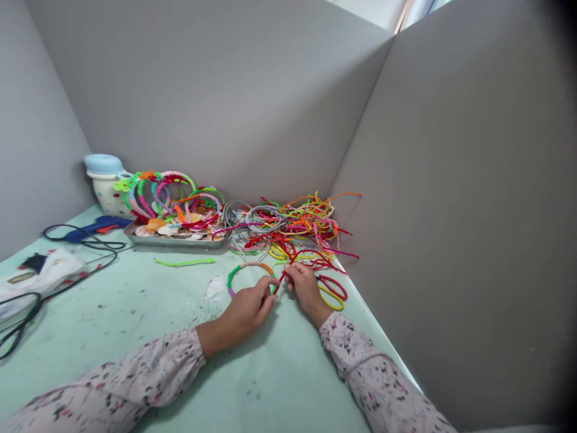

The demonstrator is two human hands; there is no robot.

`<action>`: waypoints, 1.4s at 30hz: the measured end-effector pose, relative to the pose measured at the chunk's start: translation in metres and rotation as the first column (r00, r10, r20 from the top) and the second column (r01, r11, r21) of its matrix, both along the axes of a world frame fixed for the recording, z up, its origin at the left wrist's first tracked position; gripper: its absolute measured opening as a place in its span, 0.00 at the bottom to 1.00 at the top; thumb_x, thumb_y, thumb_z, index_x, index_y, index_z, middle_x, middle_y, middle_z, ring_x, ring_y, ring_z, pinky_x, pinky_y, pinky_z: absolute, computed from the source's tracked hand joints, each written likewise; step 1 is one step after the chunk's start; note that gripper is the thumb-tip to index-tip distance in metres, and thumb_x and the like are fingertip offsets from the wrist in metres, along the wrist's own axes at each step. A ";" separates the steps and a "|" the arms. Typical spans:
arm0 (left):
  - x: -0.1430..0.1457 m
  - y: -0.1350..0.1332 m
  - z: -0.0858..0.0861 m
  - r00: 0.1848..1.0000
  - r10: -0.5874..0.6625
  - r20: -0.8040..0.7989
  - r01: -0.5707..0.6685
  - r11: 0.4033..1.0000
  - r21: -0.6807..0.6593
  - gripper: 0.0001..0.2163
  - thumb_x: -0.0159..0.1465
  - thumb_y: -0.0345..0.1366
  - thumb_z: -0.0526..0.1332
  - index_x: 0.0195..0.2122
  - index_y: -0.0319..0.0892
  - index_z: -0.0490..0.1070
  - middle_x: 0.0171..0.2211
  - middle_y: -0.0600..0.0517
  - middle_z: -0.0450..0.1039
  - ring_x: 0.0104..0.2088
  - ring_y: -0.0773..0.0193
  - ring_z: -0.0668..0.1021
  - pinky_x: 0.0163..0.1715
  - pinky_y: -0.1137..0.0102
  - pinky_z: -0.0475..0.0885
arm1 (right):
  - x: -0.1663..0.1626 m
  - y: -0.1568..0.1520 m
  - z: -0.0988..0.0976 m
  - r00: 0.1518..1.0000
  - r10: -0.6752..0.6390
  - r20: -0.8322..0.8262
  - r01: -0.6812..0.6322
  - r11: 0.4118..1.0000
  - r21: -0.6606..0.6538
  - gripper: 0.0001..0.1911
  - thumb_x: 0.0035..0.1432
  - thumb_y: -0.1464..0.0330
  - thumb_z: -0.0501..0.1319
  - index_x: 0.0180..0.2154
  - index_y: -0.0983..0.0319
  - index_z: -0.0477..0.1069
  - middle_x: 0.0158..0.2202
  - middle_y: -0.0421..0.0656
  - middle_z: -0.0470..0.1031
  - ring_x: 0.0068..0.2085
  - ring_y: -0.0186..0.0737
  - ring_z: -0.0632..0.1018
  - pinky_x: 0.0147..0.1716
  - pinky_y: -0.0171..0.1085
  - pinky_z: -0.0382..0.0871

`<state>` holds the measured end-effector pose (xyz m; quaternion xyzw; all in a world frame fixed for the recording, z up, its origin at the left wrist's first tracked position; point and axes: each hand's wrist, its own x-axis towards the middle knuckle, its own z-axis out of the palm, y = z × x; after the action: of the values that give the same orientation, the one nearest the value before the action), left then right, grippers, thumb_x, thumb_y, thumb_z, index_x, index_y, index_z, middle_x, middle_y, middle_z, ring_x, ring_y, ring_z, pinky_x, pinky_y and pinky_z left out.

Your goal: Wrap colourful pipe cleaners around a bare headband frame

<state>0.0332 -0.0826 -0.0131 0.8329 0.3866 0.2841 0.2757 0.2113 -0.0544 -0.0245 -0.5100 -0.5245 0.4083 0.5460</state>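
My left hand (249, 308) is closed on a hoop (247, 265) wrapped in green, orange, pink and purple fuzzy sections. The fingers grip its right side, where a red pipe cleaner (282, 278) meets it. My right hand (306, 287) pinches that red pipe cleaner just right of the hoop, and its loose length rises above the fingers. Red and yellow scissor handles (332, 293) lie beside my right wrist; the blades are hidden. A white scrap (216, 288) lies on the table left of the hoop.
A metal tray (180, 242) holds finished colourful hoops and shell-like pieces. Behind my hands are a heap of pipe cleaners (311, 219) and wire rings (265, 219). At left are a lidded cup (108, 186), a blue glue gun (97, 227), black cable (58, 293) and plastic bag (54, 270). Grey partitions (234, 102) enclose the table.
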 end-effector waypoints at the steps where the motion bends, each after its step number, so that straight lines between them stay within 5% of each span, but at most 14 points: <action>1: 0.000 0.000 -0.001 1.000 0.003 0.007 -0.002 1.000 -0.017 0.14 0.66 0.35 0.49 0.52 0.42 0.60 0.26 0.55 0.68 0.25 0.65 0.70 0.27 0.72 0.58 | 0.000 0.000 0.001 1.000 0.000 -0.001 0.000 1.000 0.008 0.16 0.55 0.60 0.60 0.20 0.61 0.64 0.16 0.35 0.65 0.18 0.30 0.65 0.18 0.30 0.58; 25: 0.001 -0.007 0.003 0.998 -0.047 0.029 0.047 0.999 -0.001 0.15 0.66 0.34 0.49 0.53 0.42 0.60 0.25 0.55 0.69 0.25 0.65 0.71 0.26 0.73 0.58 | 0.000 -0.006 0.007 0.999 0.017 -0.047 -0.012 0.996 0.092 0.16 0.58 0.57 0.58 0.25 0.60 0.66 0.19 0.35 0.64 0.21 0.32 0.65 0.23 0.32 0.59; 36: 0.001 -0.002 -0.002 0.998 -0.007 0.070 0.015 0.993 -0.113 0.19 0.62 0.42 0.57 0.51 0.41 0.62 0.24 0.55 0.71 0.23 0.65 0.72 0.23 0.73 0.59 | -0.008 -0.015 0.008 0.986 0.053 0.157 -0.075 0.988 0.135 0.16 0.56 0.58 0.60 0.21 0.59 0.64 0.17 0.34 0.62 0.21 0.32 0.64 0.23 0.33 0.59; 42: 0.000 -0.002 -0.002 1.000 0.025 0.010 -0.024 0.995 -0.099 0.09 0.61 0.36 0.56 0.42 0.41 0.67 0.25 0.53 0.73 0.25 0.65 0.72 0.25 0.73 0.59 | -0.012 -0.017 0.007 0.973 0.125 0.192 -0.152 0.979 0.133 0.15 0.57 0.59 0.60 0.23 0.60 0.66 0.18 0.34 0.63 0.20 0.32 0.64 0.23 0.33 0.59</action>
<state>0.0335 -0.0845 -0.0148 0.8119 0.4089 0.2727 0.3152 0.1998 -0.0712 -0.0172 -0.4660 -0.6353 0.3572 0.5017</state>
